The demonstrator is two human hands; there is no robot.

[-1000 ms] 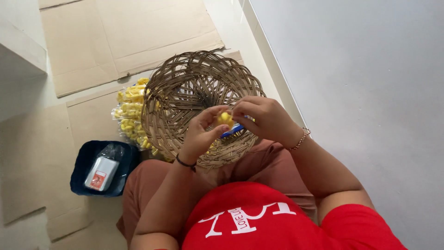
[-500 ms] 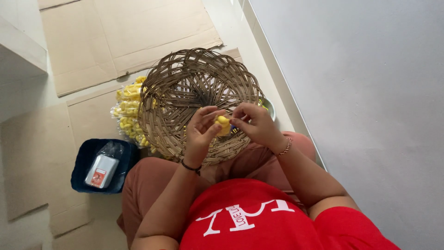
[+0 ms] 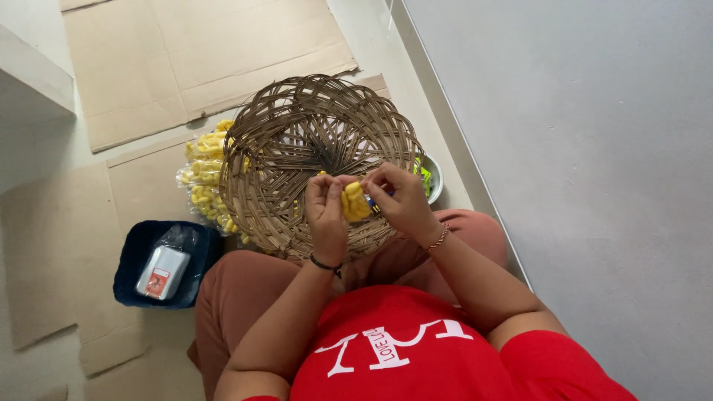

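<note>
Yellow is the colour of the small soft lump (image 3: 354,202) that both hands are holding over the round woven basket (image 3: 297,148). The head view is looking down at a person sitting on the floor with the basket on their lap. The left hand (image 3: 327,212) is pinching the lump with its fingers (image 3: 332,189) closed on it. The right hand (image 3: 397,197) is gripping it from the other side, and something small and blue is peeking out under that hand; I cannot tell what it is. A clear bag of yellow pieces (image 3: 202,174) is lying on the cardboard (image 3: 148,82) just beside the basket, and it is looking quite full. A dark blue tray (image 3: 134,256) is sitting near the person's knee. A small bowl (image 3: 434,178) is showing behind the right hand. It looks like lots of pieces are waiting, so most of the work is still left.
</note>
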